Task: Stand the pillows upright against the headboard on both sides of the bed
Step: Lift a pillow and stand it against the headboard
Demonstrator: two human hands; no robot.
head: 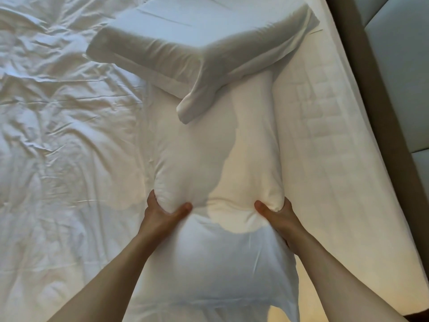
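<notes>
A plump white pillow (216,159) lies lengthwise in the middle of the bed, and both hands pinch it across its middle. My left hand (162,212) grips its left side. My right hand (276,214) grips its right side. The pillow's near half bulges between my forearms. A second, flatter white pillow (185,40) lies flat at the top of the view, its near corner resting on the far end of the held pillow. The padded headboard (399,66) runs along the right edge, apart from both pillows.
A creased white sheet (58,135) covers the bed on the left. A smooth white mattress strip (325,135) lies between the pillows and the brown bed frame (371,101) on the right.
</notes>
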